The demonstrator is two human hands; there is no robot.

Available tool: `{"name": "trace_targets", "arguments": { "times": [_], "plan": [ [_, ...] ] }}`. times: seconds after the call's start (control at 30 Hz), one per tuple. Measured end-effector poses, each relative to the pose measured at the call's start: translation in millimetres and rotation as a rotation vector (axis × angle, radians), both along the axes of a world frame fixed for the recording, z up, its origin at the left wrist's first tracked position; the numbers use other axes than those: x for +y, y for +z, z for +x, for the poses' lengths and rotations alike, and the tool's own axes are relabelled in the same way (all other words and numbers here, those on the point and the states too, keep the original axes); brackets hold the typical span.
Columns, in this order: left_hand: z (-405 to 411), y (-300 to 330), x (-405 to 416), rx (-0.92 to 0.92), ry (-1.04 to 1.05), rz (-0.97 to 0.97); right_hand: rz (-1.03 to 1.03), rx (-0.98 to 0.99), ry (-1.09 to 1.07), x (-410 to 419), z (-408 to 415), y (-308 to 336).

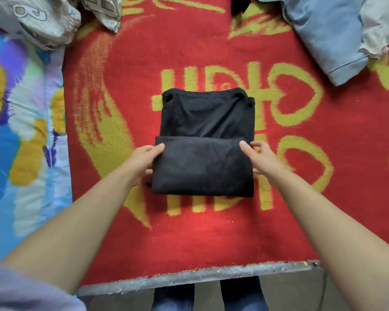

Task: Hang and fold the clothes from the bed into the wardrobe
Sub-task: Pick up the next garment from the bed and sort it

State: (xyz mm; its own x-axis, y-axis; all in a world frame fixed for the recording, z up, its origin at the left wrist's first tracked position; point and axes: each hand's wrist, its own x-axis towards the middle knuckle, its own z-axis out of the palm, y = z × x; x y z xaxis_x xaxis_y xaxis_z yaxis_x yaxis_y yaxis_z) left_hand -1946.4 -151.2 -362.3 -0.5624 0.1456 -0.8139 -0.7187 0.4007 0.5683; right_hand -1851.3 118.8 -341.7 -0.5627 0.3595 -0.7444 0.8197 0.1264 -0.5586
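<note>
Already half folded, the black T-shirt (pixel 206 135) lies flat in the middle of the red and yellow blanket (pixel 211 239) that covers the bed, its collar end pointing away from the person and its near end turned up over the body. That spread-out, central placing gives a firm, open surface to crease against. The left hand (pixel 144 163) pinches the left edge of the turned-up flap, thumb on top and fingers tucked beneath. The right hand (pixel 259 159) is at the flap's right edge with its thumb on the cloth; its fingers are loosely curled just beside the edge, and whether they grip the cloth cannot be told. Holding both sides at once keeps the flap square, so the fold probably carries forward evenly toward the collar.

Further clothes wait beyond: a light blue garment (pixel 323 34) at the far right and a patterned cream cloth (pixel 52 16) at the far left. A multicoloured sheet (pixel 25 122) lies along the blanket's left side. No wardrobe is in sight.
</note>
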Motion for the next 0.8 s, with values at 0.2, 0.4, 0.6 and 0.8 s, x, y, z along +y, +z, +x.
{"name": "trace_targets", "arguments": {
  "times": [0.2,0.4,0.6,0.8],
  "plan": [
    [40.0,-21.6,22.0,0.672,0.033,-0.335,0.385,0.188,-0.049,-36.9,30.0,-27.1],
    [27.1,-34.5,28.4,0.582,0.009,-0.549,0.543,0.072,0.077,-33.0,27.5,-37.0],
    [80.8,-24.4,9.1,1.216,-0.991,-0.525,0.878,0.336,1.013,-53.9,63.8,-34.3],
    [79.8,-23.9,11.5,0.873,-1.369,-0.713,0.884,0.024,1.245,-49.5,46.6,-35.6]
  ]
}}
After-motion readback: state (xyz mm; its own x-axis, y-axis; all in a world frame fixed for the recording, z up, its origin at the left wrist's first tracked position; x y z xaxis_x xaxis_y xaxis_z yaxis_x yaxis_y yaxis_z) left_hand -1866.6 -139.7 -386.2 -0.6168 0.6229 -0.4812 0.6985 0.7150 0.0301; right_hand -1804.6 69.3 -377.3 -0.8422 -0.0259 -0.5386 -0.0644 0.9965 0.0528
